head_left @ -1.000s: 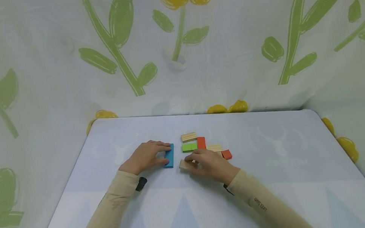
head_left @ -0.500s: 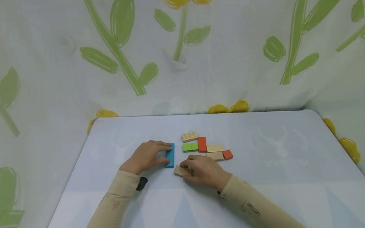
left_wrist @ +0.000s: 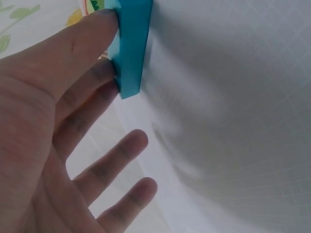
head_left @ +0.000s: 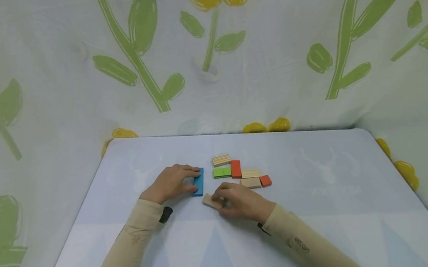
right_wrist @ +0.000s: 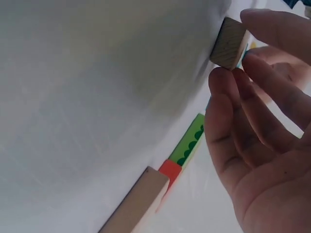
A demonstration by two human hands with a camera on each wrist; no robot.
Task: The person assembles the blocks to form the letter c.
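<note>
At the middle of the table, my left hand (head_left: 172,183) rests its thumb and fingertips on a flat blue block (head_left: 201,182). In the left wrist view, the thumb and two fingertips touch one side of this blue block (left_wrist: 133,48), and the other fingers extend past its end. Just to the right, my right hand (head_left: 242,201) pinches a plain wooden block (head_left: 209,201) between thumb and fingertips, its left end angled close to the blue block. The right wrist view shows the end of that wooden block (right_wrist: 229,43) at the fingertips, low over the white surface.
Beyond the right hand lie a green block (head_left: 222,172), an upright-turned red block (head_left: 236,169), a ridged wooden block (head_left: 221,160), two more wooden blocks (head_left: 251,183) and a small red block (head_left: 265,180). A flowered cloth wall (head_left: 271,77) stands behind the table.
My right hand has moved a little left and nearer with the wooden block, which is turned slightly. More blocks behind it show. The left hand and blue block stay put.
</note>
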